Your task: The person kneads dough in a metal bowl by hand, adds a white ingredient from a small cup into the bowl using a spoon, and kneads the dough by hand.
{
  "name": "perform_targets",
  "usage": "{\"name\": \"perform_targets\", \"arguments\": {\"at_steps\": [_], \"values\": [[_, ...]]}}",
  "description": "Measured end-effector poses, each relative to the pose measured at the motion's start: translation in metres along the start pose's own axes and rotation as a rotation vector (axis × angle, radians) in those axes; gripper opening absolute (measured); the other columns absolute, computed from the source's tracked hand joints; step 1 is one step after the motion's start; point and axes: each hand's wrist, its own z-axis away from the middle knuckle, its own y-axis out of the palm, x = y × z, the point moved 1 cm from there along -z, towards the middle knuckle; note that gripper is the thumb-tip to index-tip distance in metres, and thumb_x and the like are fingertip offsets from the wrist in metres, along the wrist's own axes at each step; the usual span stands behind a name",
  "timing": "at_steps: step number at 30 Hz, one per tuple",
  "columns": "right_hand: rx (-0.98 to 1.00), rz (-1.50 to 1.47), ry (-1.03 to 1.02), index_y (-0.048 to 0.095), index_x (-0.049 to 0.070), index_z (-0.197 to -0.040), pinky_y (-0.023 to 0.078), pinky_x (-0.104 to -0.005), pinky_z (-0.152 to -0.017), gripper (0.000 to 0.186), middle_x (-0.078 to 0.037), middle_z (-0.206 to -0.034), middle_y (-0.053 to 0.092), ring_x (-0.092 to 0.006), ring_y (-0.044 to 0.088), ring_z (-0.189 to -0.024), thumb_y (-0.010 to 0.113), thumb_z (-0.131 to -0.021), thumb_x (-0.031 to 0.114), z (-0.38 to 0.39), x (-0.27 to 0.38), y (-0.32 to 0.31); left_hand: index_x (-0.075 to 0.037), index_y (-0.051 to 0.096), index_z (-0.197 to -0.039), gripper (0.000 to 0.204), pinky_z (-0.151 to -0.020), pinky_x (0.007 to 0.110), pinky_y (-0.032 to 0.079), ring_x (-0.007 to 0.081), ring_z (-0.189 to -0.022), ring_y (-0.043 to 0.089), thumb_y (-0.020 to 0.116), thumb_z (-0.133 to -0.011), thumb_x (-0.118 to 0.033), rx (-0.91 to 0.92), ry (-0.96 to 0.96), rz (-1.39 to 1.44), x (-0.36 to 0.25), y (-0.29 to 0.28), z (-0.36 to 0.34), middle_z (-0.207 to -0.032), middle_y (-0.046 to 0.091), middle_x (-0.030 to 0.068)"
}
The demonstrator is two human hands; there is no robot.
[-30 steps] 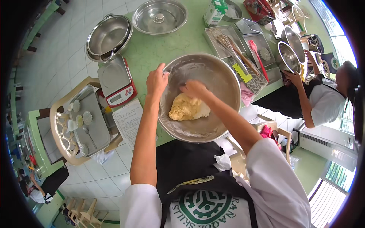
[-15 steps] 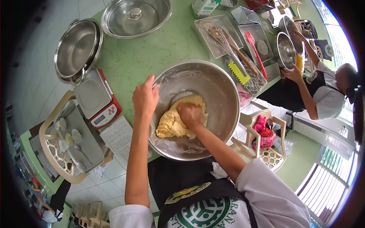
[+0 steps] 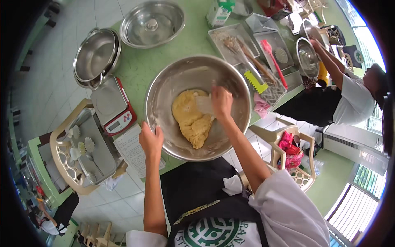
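Observation:
A wide steel mixing bowl (image 3: 240, 88) stands at the near edge of the green table, in front of my body. Inside it lies a soft lump of yellow dough (image 3: 187, 113), folded and uneven, with smears up the wall. My left hand (image 3: 151, 140) grips the bowl's rim at the near left, thumb spread along the edge. Over the dough's right side, my right hand (image 3: 222, 102) is closed on a pale, flat piece that looks like a dough scraper (image 3: 204, 105). Its lower edge meets the dough; motion blurs the fingers.
Left of the bowl are a red-and-white kitchen scale (image 3: 117, 111), a handwritten sheet (image 3: 131, 148) and stacked steel pots (image 3: 96, 55). A steel basin (image 3: 152, 24) sits behind. Pans with utensils (image 3: 263, 61) stand at the right. Another person (image 3: 349, 99) handles a steel bowl (image 3: 307, 57) there.
My right hand has lifted from pressing into the dough and moved right, showing the pale flat piece. My left hand has slid down the rim toward me. The dough has changed shape.

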Motion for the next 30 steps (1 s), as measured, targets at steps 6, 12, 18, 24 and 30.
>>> {"name": "perform_targets", "arguments": {"at_steps": [6, 12, 18, 24, 30], "values": [[0.388, -0.686, 1.141, 0.055, -0.004, -0.061, 0.043, -0.0382, -0.048, 0.048, -0.016, -0.063, 0.059, -0.0218, 0.055, -0.054, 0.046, -0.091, 0.034, -0.012, -0.045, 0.034, 0.000, 0.056, -0.107, 0.035, -0.070, 0.045, 0.049, 0.0413, -0.081, 0.062, 0.063, -0.082, -0.023, 0.004, 0.201, 0.146, -0.041, 0.004, -0.085, -0.089, 0.065, 0.0226], [0.622, -0.037, 0.320, 0.059, -0.004, -0.062, 0.046, -0.0434, -0.049, 0.047, -0.022, -0.060, 0.060, -0.0292, 0.060, -0.054, 0.051, -0.087, 0.035, 0.052, 0.025, 0.024, -0.004, 0.057, -0.100, 0.025, -0.067, 0.045, 0.048, 0.0398, -0.078, 0.062, 0.062, -0.083, -0.021, -0.093, 0.031, 0.132, -0.012, 0.009, -0.054, -0.083, 0.065, 0.0207], [0.475, 0.373, -0.003, 0.062, 0.004, -0.054, 0.049, -0.0446, -0.052, 0.040, -0.017, -0.057, 0.060, -0.0347, 0.061, -0.053, 0.056, -0.082, 0.032, 0.143, 0.055, 0.000, -0.005, 0.056, -0.095, 0.019, -0.064, 0.045, 0.048, 0.0390, -0.076, 0.063, 0.062, -0.083, -0.018, -0.052, 0.002, 0.183, -0.007, 0.008, -0.042, -0.078, 0.065, 0.0181], [0.195, 0.112, -0.384, 0.050, 0.010, -0.044, 0.044, -0.0407, -0.043, 0.032, -0.009, -0.045, 0.051, -0.0295, 0.051, -0.040, 0.062, -0.072, 0.019, 0.128, 0.038, 0.044, -0.006, 0.058, -0.101, 0.025, -0.066, 0.044, 0.048, 0.0378, -0.078, 0.063, 0.065, -0.080, -0.018, 0.034, -0.049, 0.140, -0.020, 0.009, -0.046, -0.080, 0.066, 0.0181], [0.264, 0.198, -0.410, 0.058, 0.011, -0.051, 0.045, -0.0404, -0.046, 0.023, -0.011, -0.052, 0.057, -0.0288, 0.056, -0.047, 0.062, -0.071, 0.020, 0.064, 0.010, 0.076, -0.002, 0.057, -0.105, 0.027, -0.064, 0.045, 0.048, 0.0397, -0.076, 0.063, 0.063, -0.081, -0.013, 0.111, -0.018, -0.005, -0.036, 0.015, -0.051, -0.079, 0.064, 0.0228]]}}
